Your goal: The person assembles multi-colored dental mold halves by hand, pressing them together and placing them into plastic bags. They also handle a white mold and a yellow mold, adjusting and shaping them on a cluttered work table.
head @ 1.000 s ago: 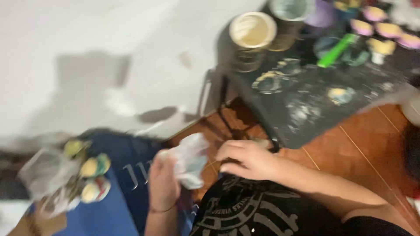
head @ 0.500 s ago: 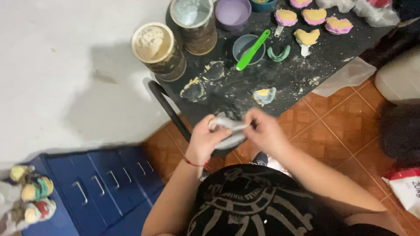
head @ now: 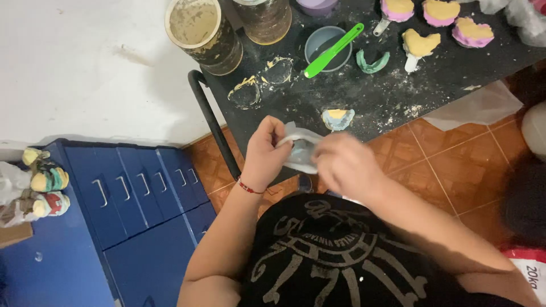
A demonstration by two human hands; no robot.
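bag in hands (head: 301, 149): looking like thin crinkly clear plastic, kinda glossy
table top (head: 387, 91): showing up matt black, rough, dusted with dried plaster crumbs
spatula (head: 333, 50): looking like smooth shiny green plastic
mixing bowl (head: 319, 42): coming across as soft matt grey rubber
floor tiles (head: 455, 165): reading as glazed terracotta, slight sheen
drawer cabinet (head: 148, 193): showing smooth blue paint, metal handles
table frame (head: 213, 122): looking like black metal tube

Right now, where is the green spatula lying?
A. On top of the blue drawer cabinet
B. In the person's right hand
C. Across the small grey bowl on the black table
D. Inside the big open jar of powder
C: the green spatula rests across the rim of the small grey bowl on the black table, away from both hands.
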